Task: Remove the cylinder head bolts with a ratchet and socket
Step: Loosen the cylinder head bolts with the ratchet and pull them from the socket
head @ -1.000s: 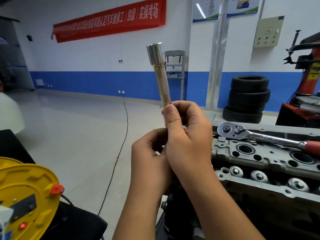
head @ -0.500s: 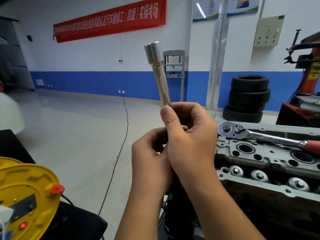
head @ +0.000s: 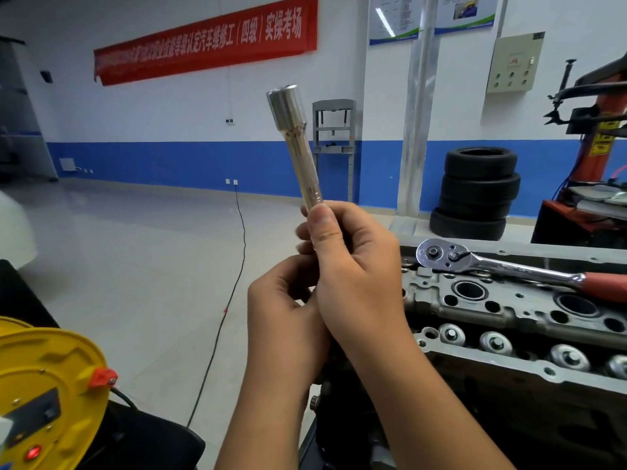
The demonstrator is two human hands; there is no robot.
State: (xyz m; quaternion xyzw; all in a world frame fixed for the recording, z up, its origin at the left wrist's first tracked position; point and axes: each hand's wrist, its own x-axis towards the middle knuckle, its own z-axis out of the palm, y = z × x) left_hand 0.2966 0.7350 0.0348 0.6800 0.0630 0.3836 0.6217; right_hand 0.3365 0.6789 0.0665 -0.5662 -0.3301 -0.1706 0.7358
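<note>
A long chrome extension bar [head: 298,147] with a wider socket-like end at the top stands nearly upright in front of me. My right hand [head: 353,266] grips its lower part, thumb along the shaft. My left hand [head: 281,310] curls round the hidden bottom end, just below and behind the right. A ratchet [head: 441,256] with a red handle lies on top of the grey cylinder head [head: 509,310] at the right, untouched. Round valve parts [head: 495,342] line the head's near side.
A yellow cable reel [head: 44,395] sits at the lower left on a dark surface. A black cable [head: 234,290] runs across the pale floor. Stacked tyres [head: 475,191] and a red tyre machine [head: 597,157] stand at the right rear by the blue-striped wall.
The bar has tilted slightly further left at its top and my right hand has shifted a little on it. The ratchet has not moved.
</note>
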